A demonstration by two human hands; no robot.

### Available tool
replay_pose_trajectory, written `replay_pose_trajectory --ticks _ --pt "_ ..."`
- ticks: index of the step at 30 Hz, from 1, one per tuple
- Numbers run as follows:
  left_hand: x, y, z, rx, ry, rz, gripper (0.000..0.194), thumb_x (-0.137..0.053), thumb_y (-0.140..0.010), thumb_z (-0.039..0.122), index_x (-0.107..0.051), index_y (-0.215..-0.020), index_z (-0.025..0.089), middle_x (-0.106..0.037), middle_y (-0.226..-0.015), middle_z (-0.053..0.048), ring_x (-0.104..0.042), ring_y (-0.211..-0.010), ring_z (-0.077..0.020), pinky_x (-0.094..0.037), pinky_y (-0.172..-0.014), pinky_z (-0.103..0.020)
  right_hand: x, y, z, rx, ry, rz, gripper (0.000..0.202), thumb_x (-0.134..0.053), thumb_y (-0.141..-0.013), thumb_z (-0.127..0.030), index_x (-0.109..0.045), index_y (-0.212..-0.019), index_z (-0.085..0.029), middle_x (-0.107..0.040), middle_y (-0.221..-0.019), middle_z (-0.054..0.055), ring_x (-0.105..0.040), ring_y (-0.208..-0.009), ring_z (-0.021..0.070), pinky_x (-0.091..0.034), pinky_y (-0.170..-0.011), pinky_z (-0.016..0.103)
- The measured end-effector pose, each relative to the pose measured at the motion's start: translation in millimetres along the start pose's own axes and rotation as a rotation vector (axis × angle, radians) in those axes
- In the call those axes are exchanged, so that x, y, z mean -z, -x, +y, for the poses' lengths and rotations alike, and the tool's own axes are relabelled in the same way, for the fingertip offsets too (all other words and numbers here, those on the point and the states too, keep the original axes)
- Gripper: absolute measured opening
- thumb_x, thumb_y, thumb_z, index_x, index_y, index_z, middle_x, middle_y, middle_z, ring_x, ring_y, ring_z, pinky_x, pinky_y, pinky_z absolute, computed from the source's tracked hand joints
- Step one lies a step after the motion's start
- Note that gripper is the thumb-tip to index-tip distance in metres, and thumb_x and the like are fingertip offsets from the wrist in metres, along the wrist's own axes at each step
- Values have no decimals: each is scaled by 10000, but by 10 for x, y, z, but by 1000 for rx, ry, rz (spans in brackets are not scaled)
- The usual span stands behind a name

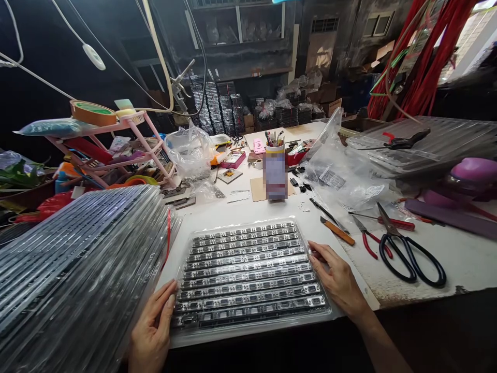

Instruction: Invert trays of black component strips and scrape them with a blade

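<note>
1. Dark walls and stacked goods stand behind a white, worn-edged tabletop (328,207), which is crowded toward its far side.
2. On the near part of the tabletop lies a clear plastic tray (248,274) filled with rows of small silver-and-black metal-faced connectors (250,285).
3. The left hand (151,326) is at the tray's left edge, its grip closed on the rim with the thumb beside the fingers.
4. The right hand (339,280) has its grip closed on the right edge, fingertips against the clear rim.
5. Left of the tray rises a tall stack of clear plastic trays (77,274), with a red strap (168,235) at its right side.
6. Right of the right hand lie large scissors with dark blue loop handles (407,254), red-handled pliers (367,235) and an orange-handled cutter (337,230).
7. Beyond the tray, a blurred container of pens and tools (275,173) stands on a flat brown cardboard piece (258,190).
8. At the far left, a pink plastic rack (149,137) carries a brown tape roll (93,112); crumpled clear bags (190,150) lie just beside it.
9. Red strands (423,62) hang at the upper right.
</note>
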State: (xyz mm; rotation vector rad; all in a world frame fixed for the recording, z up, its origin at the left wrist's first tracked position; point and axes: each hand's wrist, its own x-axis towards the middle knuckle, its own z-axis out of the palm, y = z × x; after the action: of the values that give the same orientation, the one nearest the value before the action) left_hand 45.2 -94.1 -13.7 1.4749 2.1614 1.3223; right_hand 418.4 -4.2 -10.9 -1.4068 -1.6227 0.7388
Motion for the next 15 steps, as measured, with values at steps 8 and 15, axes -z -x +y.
replay_pose_trajectory --ticks 8,15 --pt "-24 14 71 -44 18 1 360 -532 -842 411 -674 -1094 196 -631 -1199 -62 -555 -1157 -224 -378 -1074 -390 15 -6 77 7 66 5 425 -497 -866 -441 -592 -1174 -165 -625 -1117 103 -616 -940 226 -526 -627 306" --pt "6 135 154 -17 84 -29 314 -528 -864 341 -690 -1056 153 -639 -1135 -99 -579 -1098 -224 -428 -1009 -390 133 14 145 -69 152 -47 495 -517 -806 -514 -607 -1181 -204 -629 -1177 70 -587 -1059 262 -516 -693 331"
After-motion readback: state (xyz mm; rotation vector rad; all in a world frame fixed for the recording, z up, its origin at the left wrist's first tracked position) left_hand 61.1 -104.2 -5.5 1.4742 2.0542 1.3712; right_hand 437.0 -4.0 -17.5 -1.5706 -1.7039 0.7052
